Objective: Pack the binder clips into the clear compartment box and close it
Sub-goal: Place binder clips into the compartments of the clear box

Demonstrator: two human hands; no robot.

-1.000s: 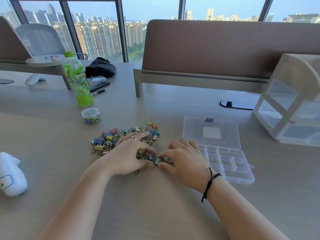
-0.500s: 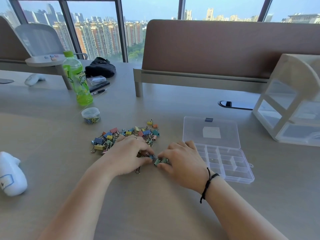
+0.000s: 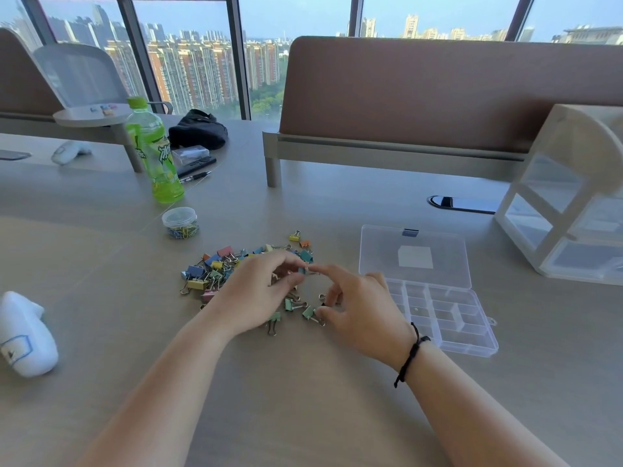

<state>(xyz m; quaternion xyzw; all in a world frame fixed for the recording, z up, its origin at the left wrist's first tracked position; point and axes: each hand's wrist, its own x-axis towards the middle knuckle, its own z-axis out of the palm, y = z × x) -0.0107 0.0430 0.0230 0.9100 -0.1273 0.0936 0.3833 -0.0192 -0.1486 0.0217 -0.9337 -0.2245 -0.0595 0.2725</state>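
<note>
High-rise office: desk (image 3: 337, 382) with partition screen (image 3: 438, 92), mesh chair (image 3: 81, 75), window (image 3: 202, 62) over city towers.

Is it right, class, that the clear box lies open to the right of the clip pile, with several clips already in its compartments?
Not quite. The head view shows the box open to the right of the clip pile, but its compartments hold no clips yet; the clips are all on the table or at the hands.

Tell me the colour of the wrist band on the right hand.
Black: a thin cord band, seen in the head view.
</note>
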